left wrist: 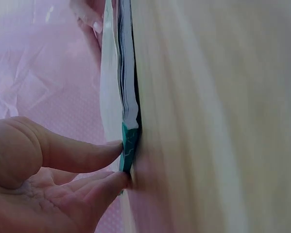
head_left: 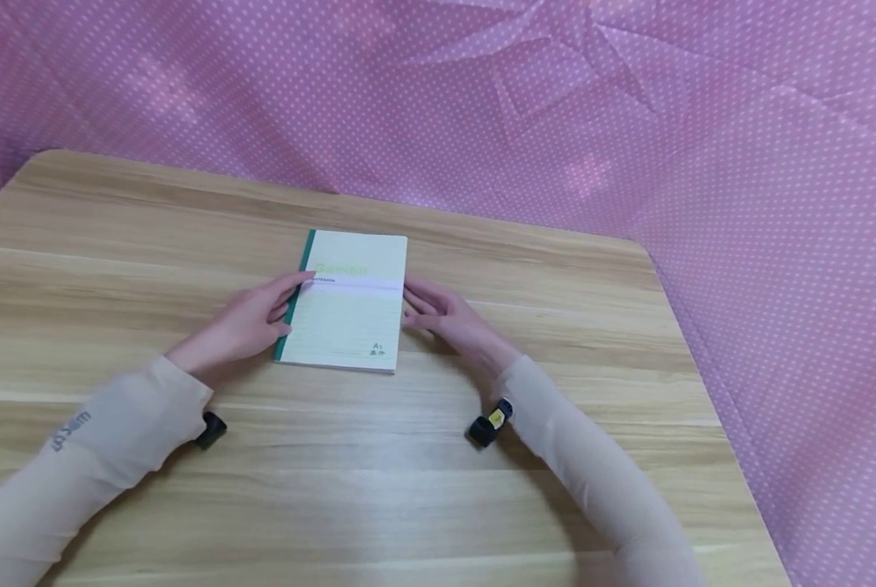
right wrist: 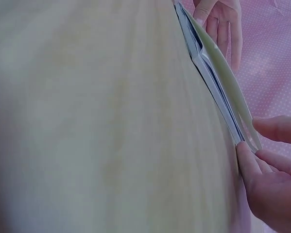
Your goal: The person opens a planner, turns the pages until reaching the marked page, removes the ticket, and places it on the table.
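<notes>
A notebook [head_left: 349, 318] with a pale cover and a green spine strip [left wrist: 129, 145] lies face up on the wooden table. At its left side is my left hand [head_left: 250, 322]; a finger reaches onto the cover, and the left wrist view shows thumb and fingertips gripping the spine edge. My right hand [head_left: 455, 322] holds the opposite edge. In the right wrist view its thumb [right wrist: 279, 128] touches the cover while the other fingertips meet the page edges. There the cover bows slightly away from the pages. The notebook's underside is hidden.
The wood-grain table [head_left: 349, 497] has rounded far corners. A pink cloth [head_left: 438, 114] with white dots hangs behind it and along its right side. Small black devices sit at the left cuff [head_left: 210, 430] and the right cuff [head_left: 490, 424].
</notes>
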{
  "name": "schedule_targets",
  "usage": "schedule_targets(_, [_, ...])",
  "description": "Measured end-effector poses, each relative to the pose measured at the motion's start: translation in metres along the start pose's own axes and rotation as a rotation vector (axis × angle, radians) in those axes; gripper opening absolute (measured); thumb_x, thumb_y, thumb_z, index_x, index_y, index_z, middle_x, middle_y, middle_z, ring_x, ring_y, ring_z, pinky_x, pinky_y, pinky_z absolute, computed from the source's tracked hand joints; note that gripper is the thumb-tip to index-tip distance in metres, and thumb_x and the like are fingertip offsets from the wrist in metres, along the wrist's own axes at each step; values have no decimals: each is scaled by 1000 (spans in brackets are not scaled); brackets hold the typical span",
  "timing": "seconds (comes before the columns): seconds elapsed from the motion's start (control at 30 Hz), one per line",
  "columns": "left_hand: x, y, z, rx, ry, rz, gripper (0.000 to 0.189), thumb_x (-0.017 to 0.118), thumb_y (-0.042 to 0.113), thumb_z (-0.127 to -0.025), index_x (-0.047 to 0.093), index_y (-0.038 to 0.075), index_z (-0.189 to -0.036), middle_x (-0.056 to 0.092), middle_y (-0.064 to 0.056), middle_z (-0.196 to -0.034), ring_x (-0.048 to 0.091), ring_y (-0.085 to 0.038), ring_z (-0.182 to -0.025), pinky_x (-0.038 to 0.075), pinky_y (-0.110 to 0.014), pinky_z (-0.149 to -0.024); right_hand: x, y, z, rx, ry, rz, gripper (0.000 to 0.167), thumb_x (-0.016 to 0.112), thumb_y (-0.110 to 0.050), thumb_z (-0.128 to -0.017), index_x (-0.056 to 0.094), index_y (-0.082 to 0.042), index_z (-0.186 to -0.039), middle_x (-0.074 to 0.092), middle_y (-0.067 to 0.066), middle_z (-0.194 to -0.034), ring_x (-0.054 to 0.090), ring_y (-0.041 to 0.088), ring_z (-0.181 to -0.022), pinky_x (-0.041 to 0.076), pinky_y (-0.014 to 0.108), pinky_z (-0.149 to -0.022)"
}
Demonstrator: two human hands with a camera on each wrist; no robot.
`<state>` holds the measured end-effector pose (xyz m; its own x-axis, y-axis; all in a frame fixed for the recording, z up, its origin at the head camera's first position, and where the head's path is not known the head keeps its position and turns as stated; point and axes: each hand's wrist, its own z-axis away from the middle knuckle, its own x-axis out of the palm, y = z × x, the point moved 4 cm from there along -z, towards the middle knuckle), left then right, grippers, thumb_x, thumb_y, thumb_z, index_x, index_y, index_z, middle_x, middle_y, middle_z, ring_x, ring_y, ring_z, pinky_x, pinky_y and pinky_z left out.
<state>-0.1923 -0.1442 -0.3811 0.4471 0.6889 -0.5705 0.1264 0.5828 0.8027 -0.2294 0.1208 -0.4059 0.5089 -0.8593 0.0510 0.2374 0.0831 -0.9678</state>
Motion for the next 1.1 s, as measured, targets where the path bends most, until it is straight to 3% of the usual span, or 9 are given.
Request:
schedule_targets(0.4, [30,23,11,29,4,-89,70,54,-13,-93,24,1,-154,20,-26,-157,24,-41,-142,35,-51,-107,-15,9,39,38,-14,19,68,60,1,-94,31,-13,-154,30,1,-158,37,11,-139,36,23,-107])
schedule_targets(0.63, [43,31,15,72,3,-114,67,58,-13,-91,31,-1,-151,23,-25,-157,25,-40,-143,32,-53,-109,-22,14,59,71,5,-28,68,61,1,-94,34,-16,-153,33,-3,-157,39,9,-138,36,23,-107])
schedule_targets(0.8, [52,36,18,84,2,-122,68,58,-12,-91,31,-1,-152,22,-22,-158,24,-39,-143,30,-54,-110,-25,16,73,50,10,42,67,61,0,-94,34,-15,-153,33,-2,-156,37,9,-139,36,22,-106])
schedule_targets(1.1, [69,44,24,92,-17,-149,66,62,-6,-92,33,1,-151,22,-18,-159,25,-37,-144,29,-54,-112,-29,20,96,29,15,16,66,57,5,-95,33,-13,-153,31,2,-158,35,14,-141,37,26,-107])
